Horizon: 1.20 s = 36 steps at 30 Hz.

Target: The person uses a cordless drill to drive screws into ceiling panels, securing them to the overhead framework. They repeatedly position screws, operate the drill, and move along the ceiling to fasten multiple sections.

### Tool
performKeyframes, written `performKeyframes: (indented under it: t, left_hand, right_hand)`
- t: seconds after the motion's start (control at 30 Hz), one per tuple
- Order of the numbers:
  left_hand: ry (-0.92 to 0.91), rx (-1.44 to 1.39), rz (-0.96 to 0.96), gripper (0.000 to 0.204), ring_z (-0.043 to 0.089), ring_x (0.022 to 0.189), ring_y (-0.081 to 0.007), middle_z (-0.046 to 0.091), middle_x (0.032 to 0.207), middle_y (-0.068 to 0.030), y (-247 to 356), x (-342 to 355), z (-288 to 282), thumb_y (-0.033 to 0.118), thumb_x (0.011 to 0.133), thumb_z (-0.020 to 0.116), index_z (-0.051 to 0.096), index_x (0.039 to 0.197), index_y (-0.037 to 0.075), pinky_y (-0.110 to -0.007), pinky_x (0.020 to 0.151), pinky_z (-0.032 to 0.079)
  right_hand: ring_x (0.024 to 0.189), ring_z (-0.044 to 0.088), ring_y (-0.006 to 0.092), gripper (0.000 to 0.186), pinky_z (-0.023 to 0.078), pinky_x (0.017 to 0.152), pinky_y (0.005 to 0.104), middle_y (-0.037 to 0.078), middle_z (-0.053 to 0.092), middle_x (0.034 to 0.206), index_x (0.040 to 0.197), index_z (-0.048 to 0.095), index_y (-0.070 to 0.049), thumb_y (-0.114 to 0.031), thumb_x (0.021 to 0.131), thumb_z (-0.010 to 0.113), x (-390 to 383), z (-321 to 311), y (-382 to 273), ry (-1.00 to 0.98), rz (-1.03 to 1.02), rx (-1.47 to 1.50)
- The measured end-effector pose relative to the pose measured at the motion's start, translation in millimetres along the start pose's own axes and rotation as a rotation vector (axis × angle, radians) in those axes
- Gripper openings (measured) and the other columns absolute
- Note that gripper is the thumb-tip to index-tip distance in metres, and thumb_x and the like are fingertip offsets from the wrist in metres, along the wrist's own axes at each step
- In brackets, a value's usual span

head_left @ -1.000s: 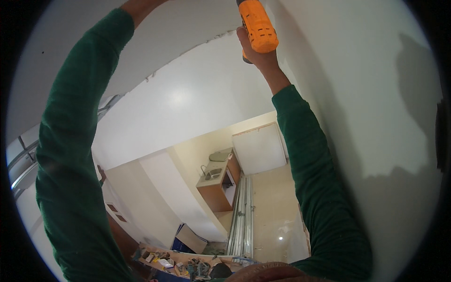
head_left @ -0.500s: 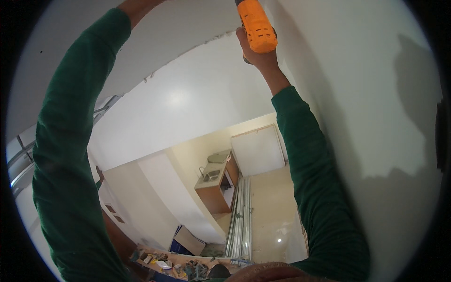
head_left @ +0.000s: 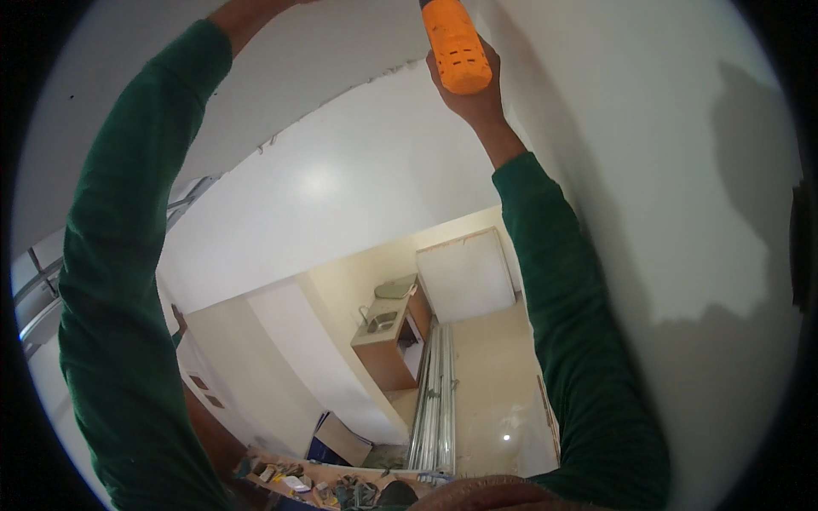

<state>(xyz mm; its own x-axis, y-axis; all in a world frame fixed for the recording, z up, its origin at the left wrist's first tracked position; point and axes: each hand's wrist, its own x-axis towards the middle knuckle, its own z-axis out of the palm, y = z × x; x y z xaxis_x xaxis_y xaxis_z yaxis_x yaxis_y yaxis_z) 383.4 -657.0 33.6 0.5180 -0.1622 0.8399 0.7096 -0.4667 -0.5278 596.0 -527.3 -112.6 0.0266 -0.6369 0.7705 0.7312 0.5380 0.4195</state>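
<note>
Raised overhead, my right hand [head_left: 477, 98] is wrapped round an orange power drill [head_left: 460, 47] close to the right-hand wall. The drill's dark front end runs out of the top edge, so its tip is hidden. My left hand [head_left: 271, 7] reaches up to the white ceiling panel [head_left: 324, 43]. Only its wrist and lower part show; the fingers lie beyond the top edge. Green sleeves cover both arms. A ragged panel edge [head_left: 341, 91] runs between the ceiling and a smooth white surface [head_left: 315, 204].
Below are a sink cabinet [head_left: 388, 353], long metal profiles [head_left: 433, 400] on the floor and a leaning white board [head_left: 467, 272]. A plank [head_left: 256, 477] bears several tools and scraps. Metal framing [head_left: 38, 285] shows at the left, near another person's hand [head_left: 179, 319].
The drill and my right hand have shifted slightly left and turned a little. My left arm has moved slightly left.
</note>
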Motion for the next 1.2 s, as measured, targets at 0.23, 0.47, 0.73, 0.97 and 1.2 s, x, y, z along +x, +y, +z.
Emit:
performKeyframes:
  t: [0.23, 0.47, 0.73, 0.97, 1.2]
  left_hand:
    - [0.027, -0.036, -0.011, 0.029, 0.065, 0.121, -0.0346, 0.072, 0.126, -0.0168, 4, -5, -4, 0.025, 0.098, 0.070, 0.078, 0.118, 0.006, -0.050, 0.109, 0.048]
    - [0.043, 0.030, 0.056, 0.029, 0.066, 0.118, -0.0355, 0.073, 0.124, -0.0182, -13, -14, -5, 0.025, 0.095, 0.073, 0.079, 0.117, 0.006, -0.050, 0.108, 0.050]
    - [0.035, 0.007, 0.084, 0.032, 0.066, 0.120, -0.0362, 0.073, 0.125, -0.0191, -23, -20, -1, 0.025, 0.095, 0.074, 0.077, 0.120, 0.006, -0.050, 0.106, 0.050]
    - [-0.032, 0.087, 0.124, 0.036, 0.066, 0.117, -0.0351, 0.071, 0.125, -0.0198, -17, -15, -19, 0.031, 0.100, 0.068, 0.075, 0.123, 0.004, -0.051, 0.105, 0.051]
    - [-0.328, -0.696, -0.110, 0.049, 0.044, 0.071, -0.0097, 0.061, 0.090, -0.0022, -57, -133, 98, 0.040, 0.112, 0.040, 0.071, 0.124, 0.005, -0.030, 0.064, 0.045]
  right_hand:
    - [0.078, 0.069, 0.0186, 0.019, 0.058, 0.074, 0.0324, 0.003, 0.070, 0.088, 0.104, 0.065, -0.003, -0.010, 0.091, 0.078, 3, 2, 4, -0.003, 0.053, 0.008]
    - [0.084, 0.071, 0.0177, 0.026, 0.059, 0.078, 0.0315, 0.004, 0.071, 0.093, 0.111, 0.066, -0.003, -0.005, 0.089, 0.079, -2, 4, -12, -0.040, 0.096, -0.019]
    - [0.089, 0.075, 0.0248, 0.040, 0.061, 0.078, 0.0337, 0.008, 0.074, 0.093, 0.109, 0.061, -0.008, -0.005, 0.079, 0.088, 0, 1, -8, -0.104, 0.057, -0.092]
    - [0.087, 0.070, 0.0180, 0.032, 0.058, 0.079, 0.0311, 0.006, 0.071, 0.097, 0.118, 0.064, -0.004, -0.002, 0.089, 0.078, -4, -5, -15, -0.133, 0.169, -0.028]
    - [0.080, 0.066, 0.0161, 0.025, 0.056, 0.075, 0.0302, 0.005, 0.069, 0.094, 0.113, 0.065, -0.002, -0.007, 0.092, 0.077, -68, -47, -42, -0.177, 0.246, -0.066]
